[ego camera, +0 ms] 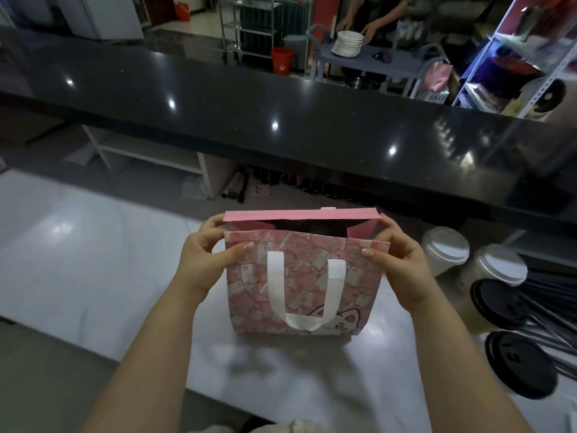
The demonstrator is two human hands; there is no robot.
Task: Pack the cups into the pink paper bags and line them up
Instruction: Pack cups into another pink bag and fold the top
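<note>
Pink paper bag point(249, 289), cat print, white handle point(276, 282), left hand point(204, 264) and right hand point(404, 267) fingers point(240, 250) pinching rim

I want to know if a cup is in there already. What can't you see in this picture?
Head view:
- Inside of the pink patterned paper bag: dark, hidden by its front wall.
- Two black round lids: whatever is beneath, hidden by the lids.
- Dark thin sticks: blurred, cut off by the right edge.
- Far person: cut off by the top edge.

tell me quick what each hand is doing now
Left hand: pinching the pink paper bag, top left corner.
Right hand: pinching its top right corner.
</note>
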